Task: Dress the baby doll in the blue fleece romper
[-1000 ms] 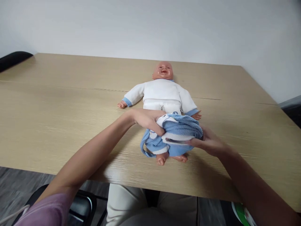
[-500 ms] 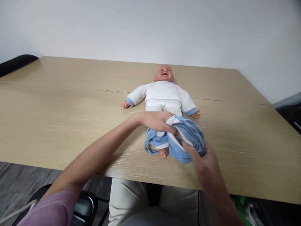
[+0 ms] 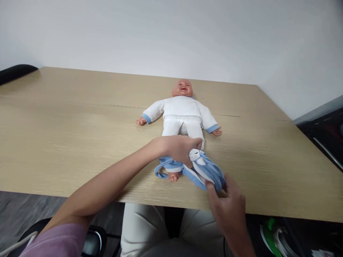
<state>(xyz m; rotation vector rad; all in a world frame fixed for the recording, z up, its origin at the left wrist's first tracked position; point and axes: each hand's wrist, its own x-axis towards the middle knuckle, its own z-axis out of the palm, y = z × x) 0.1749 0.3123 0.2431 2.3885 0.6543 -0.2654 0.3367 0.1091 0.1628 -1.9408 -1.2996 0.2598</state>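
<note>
A baby doll (image 3: 182, 107) in a white top and white trousers lies on its back on the wooden table (image 3: 66, 125), head away from me. A blue garment (image 3: 206, 170) with white trim is bunched around its lower legs. My left hand (image 3: 177, 148) is closed on the upper edge of the blue garment, over the doll's shins. My right hand (image 3: 227, 201) pinches the garment's lower right part near the table's front edge. One bare doll foot (image 3: 173, 176) shows under the cloth.
A white wall rises behind the table. A black chair back (image 3: 16, 70) shows at the far left. Dark furniture (image 3: 324, 128) stands at the right. My light trousers (image 3: 150, 228) and green and white items (image 3: 273, 233) on the floor lie below the table edge.
The blue garment has slid down from the doll's thighs towards its feet, uncovering the white trousers. Both hands came nearer to me with it, the right hand dropping to the table's front edge.
</note>
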